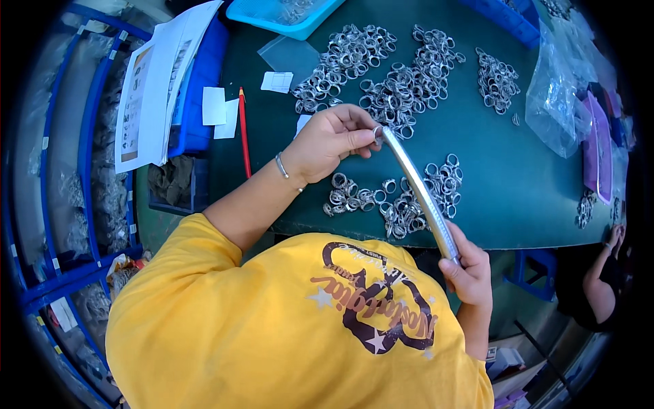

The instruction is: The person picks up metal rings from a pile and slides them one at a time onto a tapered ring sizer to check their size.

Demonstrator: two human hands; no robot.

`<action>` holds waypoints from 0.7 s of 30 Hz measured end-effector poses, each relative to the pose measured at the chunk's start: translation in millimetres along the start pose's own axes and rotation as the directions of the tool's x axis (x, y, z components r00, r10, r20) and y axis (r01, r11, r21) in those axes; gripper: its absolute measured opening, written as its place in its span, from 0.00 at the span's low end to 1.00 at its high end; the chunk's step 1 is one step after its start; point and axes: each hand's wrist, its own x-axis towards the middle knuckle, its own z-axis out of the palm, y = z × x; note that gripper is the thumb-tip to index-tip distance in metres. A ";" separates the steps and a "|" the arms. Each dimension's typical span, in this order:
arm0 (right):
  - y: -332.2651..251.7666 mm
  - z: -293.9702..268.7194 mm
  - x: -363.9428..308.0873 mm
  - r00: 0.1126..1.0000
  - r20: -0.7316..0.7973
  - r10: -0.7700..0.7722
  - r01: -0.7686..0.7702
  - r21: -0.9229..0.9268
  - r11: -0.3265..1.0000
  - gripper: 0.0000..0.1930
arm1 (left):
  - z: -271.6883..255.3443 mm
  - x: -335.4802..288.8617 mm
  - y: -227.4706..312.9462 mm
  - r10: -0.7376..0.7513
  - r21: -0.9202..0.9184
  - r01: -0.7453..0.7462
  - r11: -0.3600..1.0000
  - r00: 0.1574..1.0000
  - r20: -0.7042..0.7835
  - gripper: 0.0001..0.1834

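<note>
A silver ring (377, 133) is pinched between the thumb and fingers of my left hand (343, 138), at the thin upper end of a metal ring mandrel (424, 196). Whether the ring sits around the tip or just against it, I cannot tell. My right hand (470, 267) is wrapped round the mandrel's thick lower end, which slants down to the right. Under the mandrel lies a near pile of silver rings (407, 213), with a smaller cluster of rings (349, 195) to its left. Beyond my left hand spread larger heaps of rings (412, 83).
The green table (524, 198) carries another ring pile (496, 80), a red pencil (244, 133), paper slips (277, 82), a light-blue tray (300, 27), a plastic bag (555, 102) and a purple box (597, 146). Blue shelving (85, 157) stands left. Another person's arm (599, 283) shows at right.
</note>
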 end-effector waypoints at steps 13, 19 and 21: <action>-15.5 10.9 23.9 0.970 0.122 -0.211 0.237 -0.276 0.931 0.28 | 16.5 -9.2 -22.9 0.076 0.022 -0.080 0.997 0.986 0.146 0.24; -11.5 14.4 24.3 0.973 0.120 -0.196 0.223 -0.278 0.934 0.28 | 18.5 -12.0 -20.3 0.057 0.144 -0.085 0.986 0.981 0.187 0.16; -12.9 14.1 24.0 0.981 0.129 -0.146 0.177 -0.273 0.946 0.28 | 21.5 -15.5 -19.4 0.026 0.132 -0.046 0.990 0.988 0.153 0.14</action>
